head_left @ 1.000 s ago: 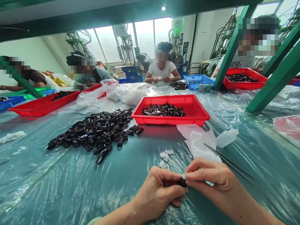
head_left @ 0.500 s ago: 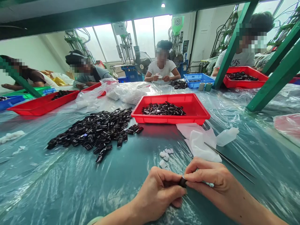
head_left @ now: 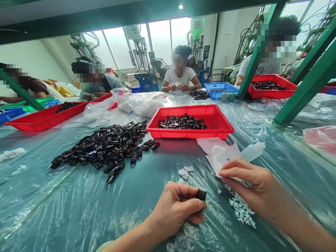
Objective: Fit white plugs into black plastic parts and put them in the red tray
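Newly parted, our right hand (head_left: 256, 185) leaves black piece (head_left: 201, 194) pinched between fingertips of our left hand (head_left: 174, 210) alone. Right fingers near white cloth (head_left: 219, 156): whether grasping anything, we cannot tell. White scraps (head_left: 243, 211) just beside right fingers.

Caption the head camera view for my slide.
Left hand holding a black part, right hand beside small white scraps, a red tray of black pieces beyond.

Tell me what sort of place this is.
Most likely a factory floor or assembly workshop: co-workers share a plastic-covered table, small black parts are heaped beside a red tray holding more, and a green hopper marked 5 rises among machinery at the back.
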